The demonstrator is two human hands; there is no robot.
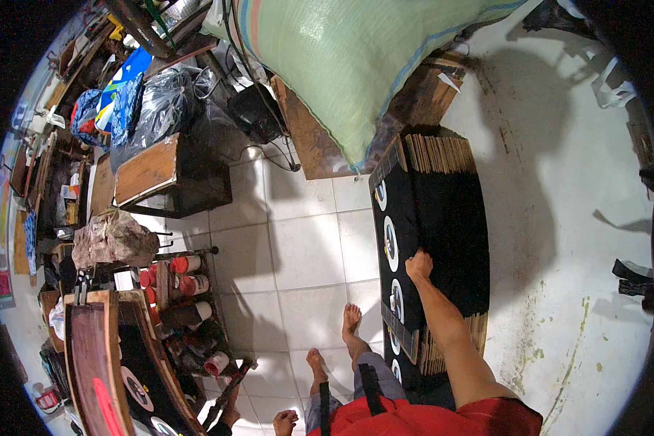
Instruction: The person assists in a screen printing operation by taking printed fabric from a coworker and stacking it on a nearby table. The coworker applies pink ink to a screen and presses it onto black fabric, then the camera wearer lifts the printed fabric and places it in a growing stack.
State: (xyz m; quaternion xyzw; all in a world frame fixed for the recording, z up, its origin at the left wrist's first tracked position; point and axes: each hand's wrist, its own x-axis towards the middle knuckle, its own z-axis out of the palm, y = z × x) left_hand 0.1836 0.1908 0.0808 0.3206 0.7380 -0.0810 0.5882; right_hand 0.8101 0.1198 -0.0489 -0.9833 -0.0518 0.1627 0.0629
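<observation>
On the right stands a long stack of black panels (452,240) with tan layered edges and round white prints on one face. My right arm reaches over it, and my right hand (418,266) is closed at the panel edge, beside one of the round prints. Its fingertips are partly hidden, but they seem to pinch the edge. Low in the picture, my left hand (285,422) hangs beside my leg, fingers curled, with nothing visible in it and apart from everything around.
A large pale green woven sack (327,65) bulges over a brown board at the far side. To the left are a wooden box (149,178), a rack of red-lidded jars (189,264) and wooden frames (94,363). White tiles (305,240) lie between. Another person's limb shows near the bottom.
</observation>
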